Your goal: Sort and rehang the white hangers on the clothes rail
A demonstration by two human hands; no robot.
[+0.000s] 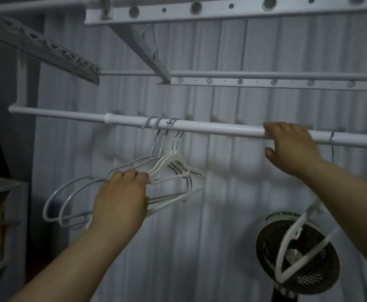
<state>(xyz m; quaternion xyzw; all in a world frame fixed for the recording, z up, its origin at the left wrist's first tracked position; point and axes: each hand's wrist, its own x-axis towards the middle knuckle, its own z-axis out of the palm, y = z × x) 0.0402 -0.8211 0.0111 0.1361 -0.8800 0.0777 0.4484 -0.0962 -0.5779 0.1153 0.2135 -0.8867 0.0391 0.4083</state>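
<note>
White hangers (171, 160) are bunched on the clothes rail (221, 128), with their metal hooks crowded together above the left grip (121, 192) and slightly to its right. Left grip is closed round the hanger arms from the left side, fingers curled over the wires and plastic shoulders. Two wire loops are seen sticking out to the left of that grip.

Right grip (293, 147) is set on the rail well to the right of the bunch. Its fingers are hooked over the top and its thumb is held below, slightly off the tube. One lone hook (332, 138) is seen on the rail just right of this grip.

Another white hanger (295, 232), blurred, is seen below the right forearm, in front of a round fan (265, 247). Its support cannot be told.
</note>
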